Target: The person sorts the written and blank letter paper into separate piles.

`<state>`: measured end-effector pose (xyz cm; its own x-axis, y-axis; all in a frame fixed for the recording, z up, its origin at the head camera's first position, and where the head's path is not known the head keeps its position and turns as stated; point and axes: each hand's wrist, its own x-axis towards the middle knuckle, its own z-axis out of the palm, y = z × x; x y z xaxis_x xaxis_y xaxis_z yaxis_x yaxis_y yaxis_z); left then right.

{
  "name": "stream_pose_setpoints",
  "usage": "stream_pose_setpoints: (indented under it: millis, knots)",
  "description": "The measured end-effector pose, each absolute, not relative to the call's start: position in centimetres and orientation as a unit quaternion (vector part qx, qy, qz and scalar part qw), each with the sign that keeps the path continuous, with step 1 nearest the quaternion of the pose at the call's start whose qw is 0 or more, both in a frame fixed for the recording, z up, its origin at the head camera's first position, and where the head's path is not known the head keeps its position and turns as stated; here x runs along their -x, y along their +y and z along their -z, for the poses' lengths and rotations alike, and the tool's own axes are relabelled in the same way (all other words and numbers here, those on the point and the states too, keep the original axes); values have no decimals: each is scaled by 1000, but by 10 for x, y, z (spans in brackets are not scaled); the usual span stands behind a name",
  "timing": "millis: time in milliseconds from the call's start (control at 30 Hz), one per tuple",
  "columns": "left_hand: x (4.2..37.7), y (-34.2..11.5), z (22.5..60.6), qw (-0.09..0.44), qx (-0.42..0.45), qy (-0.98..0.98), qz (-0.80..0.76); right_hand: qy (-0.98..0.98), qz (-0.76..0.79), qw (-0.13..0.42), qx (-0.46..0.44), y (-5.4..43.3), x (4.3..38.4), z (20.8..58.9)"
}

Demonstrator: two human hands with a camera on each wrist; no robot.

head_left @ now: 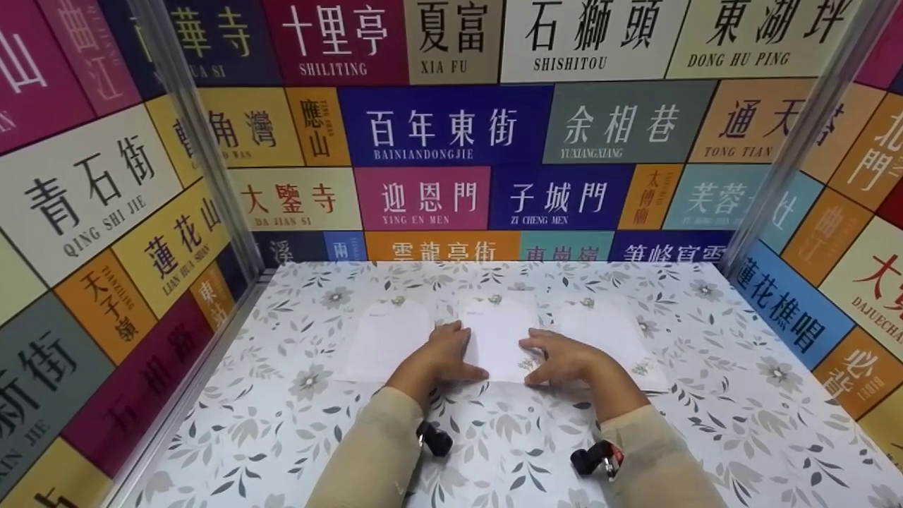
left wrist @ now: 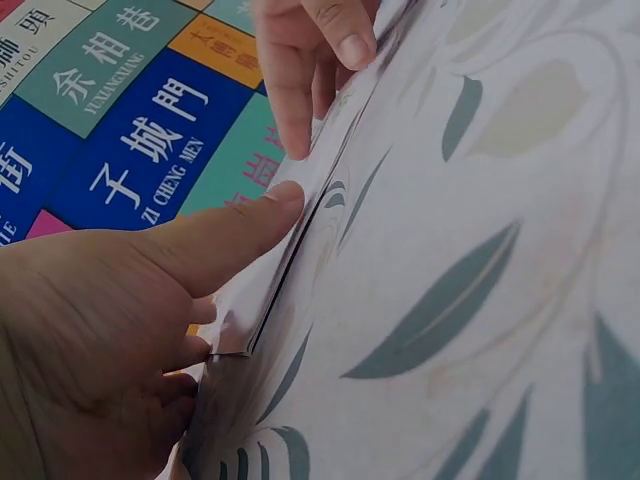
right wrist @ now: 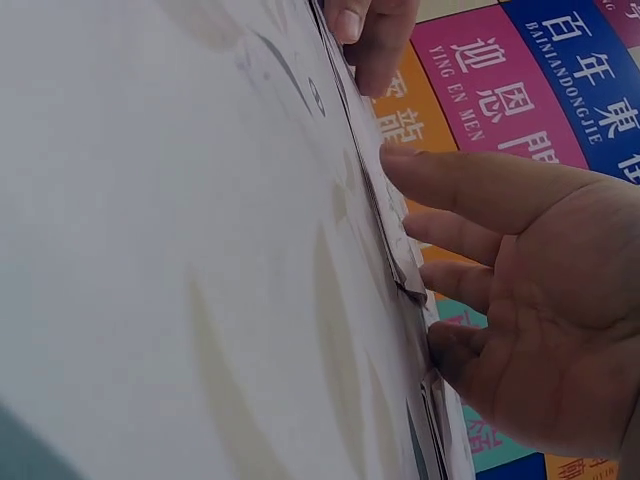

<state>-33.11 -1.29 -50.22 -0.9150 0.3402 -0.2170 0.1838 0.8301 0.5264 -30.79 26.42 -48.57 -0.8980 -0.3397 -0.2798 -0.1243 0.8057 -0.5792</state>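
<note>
Three pale sheets of note paper with printed leaf and flower decoration lie side by side on the table: a left sheet (head_left: 388,339), a middle sheet (head_left: 497,339) and a right sheet (head_left: 600,328). My left hand (head_left: 443,358) rests at the left edge of the middle sheet, thumb stretched along its near edge. At the right edge is my right hand (head_left: 568,358), its thumb near the lower corner. Both wrist views show the thumbs of the left hand (left wrist: 100,330) and right hand (right wrist: 550,290) extended and the other fingers loosely bent, pinching nothing visible.
A white cloth with grey leaf and flower print (head_left: 282,423) covers the table. Colourful panels with Chinese place names (head_left: 444,127) stand behind and on both sides. Clear upright posts (head_left: 211,155) rise at the two back corners.
</note>
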Motion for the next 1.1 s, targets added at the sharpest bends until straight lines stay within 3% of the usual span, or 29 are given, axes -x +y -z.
stream_pose_setpoints:
  millis: [700,1100]
  knots:
    - [331,-12,502,150,-157,949,-228,935,282,176,120,262,307,487]
    - [331,-7,503,126,-120,952,-252,914,362,170,65,260,308,489]
